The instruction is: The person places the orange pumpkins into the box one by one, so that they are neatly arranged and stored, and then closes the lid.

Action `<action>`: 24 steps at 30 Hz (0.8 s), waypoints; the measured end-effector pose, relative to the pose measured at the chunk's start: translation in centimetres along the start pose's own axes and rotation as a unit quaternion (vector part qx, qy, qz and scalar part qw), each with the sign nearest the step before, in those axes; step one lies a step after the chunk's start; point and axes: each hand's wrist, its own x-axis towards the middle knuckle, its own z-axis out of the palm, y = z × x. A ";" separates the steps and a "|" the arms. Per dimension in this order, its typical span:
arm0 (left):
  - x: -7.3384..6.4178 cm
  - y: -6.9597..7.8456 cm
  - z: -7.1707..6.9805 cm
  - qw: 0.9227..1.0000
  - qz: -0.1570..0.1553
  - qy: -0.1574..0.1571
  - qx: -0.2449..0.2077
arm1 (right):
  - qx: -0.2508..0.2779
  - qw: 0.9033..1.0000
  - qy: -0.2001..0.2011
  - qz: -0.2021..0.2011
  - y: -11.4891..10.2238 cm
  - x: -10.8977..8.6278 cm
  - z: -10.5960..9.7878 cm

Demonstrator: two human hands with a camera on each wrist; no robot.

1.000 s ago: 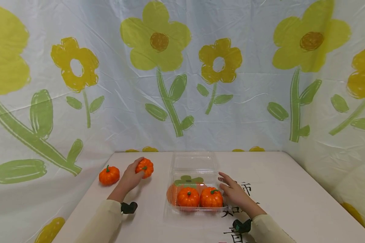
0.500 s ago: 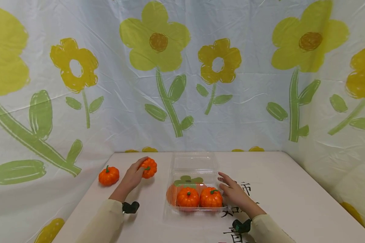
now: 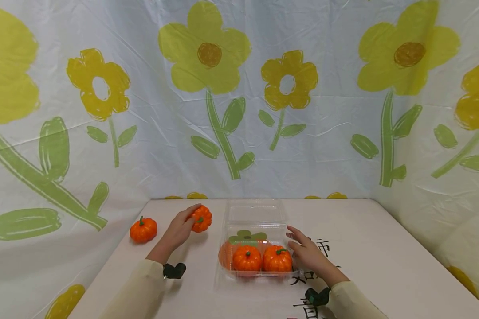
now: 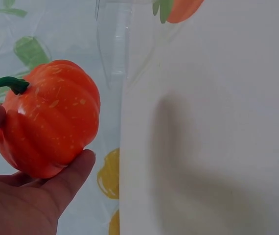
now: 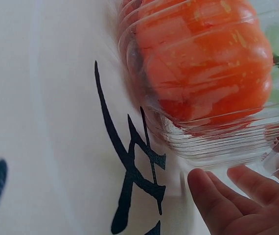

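Observation:
An orange toy pumpkin (image 3: 202,219) with a green stem is gripped by my left hand (image 3: 178,231), held above the table left of a clear plastic clamshell box (image 3: 228,234). In the left wrist view, thumb and fingers hold this pumpkin (image 4: 51,122) from opposite sides. Two pumpkins sit in the front of the box: one at left (image 3: 246,259), one at right (image 3: 277,259). My right hand (image 3: 305,253) is at the box's right side, fingers loosely extended. The right wrist view shows its fingertips (image 5: 200,183) at the box's ribbed wall; contact is hard to tell.
Another orange pumpkin (image 3: 143,230) stands on the table (image 3: 375,248) near its left edge. The box's transparent lid (image 3: 255,212) lies folded back behind it. Black characters (image 3: 311,306) mark the cloth on the right. A flower-printed curtain (image 3: 327,146) encloses the back and sides.
My left hand has carried its pumpkin a little to the right, toward the box. My right hand and the box have stayed where they were.

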 end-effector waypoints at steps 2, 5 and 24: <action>0.0 0.2 0.1 1.000 0.007 -0.001 -0.001 | -0.001 1.000 0.000 0.001 0.0 0.0 0.0; 0.0 0.4 0.3 1.000 0.016 -0.005 0.002 | -0.001 1.000 0.001 0.001 0.0 0.0 0.0; 0.0 1.8 1.1 0.999 0.038 -0.012 0.003 | 0.013 1.000 -0.002 -0.004 0.2 0.1 0.1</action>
